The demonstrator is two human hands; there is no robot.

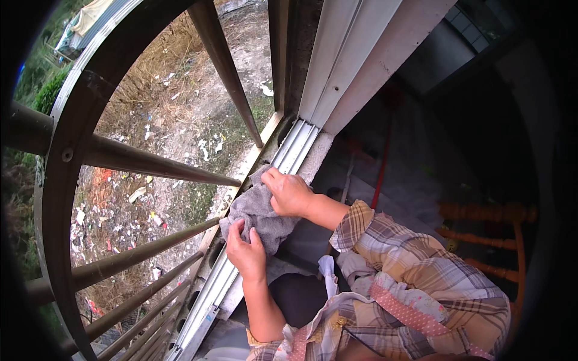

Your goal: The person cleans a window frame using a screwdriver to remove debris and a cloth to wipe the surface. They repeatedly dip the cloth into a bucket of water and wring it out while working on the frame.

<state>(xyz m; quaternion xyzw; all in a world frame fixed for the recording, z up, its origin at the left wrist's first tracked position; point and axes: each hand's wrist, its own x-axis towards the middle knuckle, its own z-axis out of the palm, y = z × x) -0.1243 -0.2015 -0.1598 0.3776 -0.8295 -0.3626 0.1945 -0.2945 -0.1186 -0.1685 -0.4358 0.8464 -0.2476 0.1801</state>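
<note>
A crumpled gray cloth (264, 221) lies across the white metal sliding track (295, 146) of a window sill and reaches to the outer ledge. My right hand (289, 193) grips the upper part of the cloth, fingers bent into it. At the cloth's lower left edge is my left hand (247, 253), with index finger and thumb a little apart and their tips on the fabric; its other fingers are partly hidden. Folds of the cloth hide the middle of the track.
Metal bars (162, 164) and a curved frame (67, 153) stand outside the sill. A white window frame (345, 58) rises beyond my right hand. Littered ground (135, 203) shows through the bars. Indoors are a wooden chair (492, 212) and a red pole (384, 158).
</note>
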